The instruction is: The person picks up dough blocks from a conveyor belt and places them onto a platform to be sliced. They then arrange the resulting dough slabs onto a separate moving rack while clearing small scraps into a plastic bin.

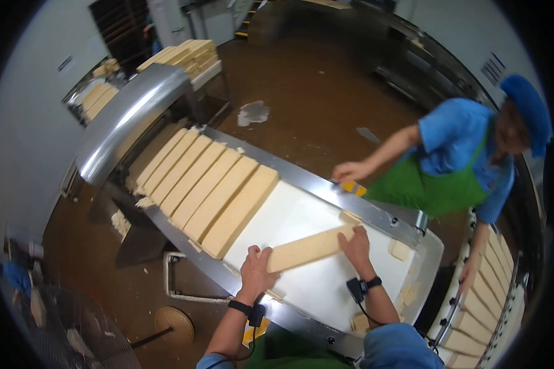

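Observation:
My left hand [256,271] grips the left end of a long pale slab [308,248], and my right hand [356,247] grips its right end. The slab lies slantwise over the white conveyor belt [314,289]; whether it touches the belt I cannot tell. Up the belt to the left, several similar slabs [240,212] lie side by side in a row. Small pale scraps [400,249] are on the belt near its right end.
A metal hood [132,123] arches over the belt's far end. A co-worker [455,154] in a green apron stands at the right, one hand near the belt's edge, the other near a second row of slabs [483,295]. More slabs [181,58] are stacked behind.

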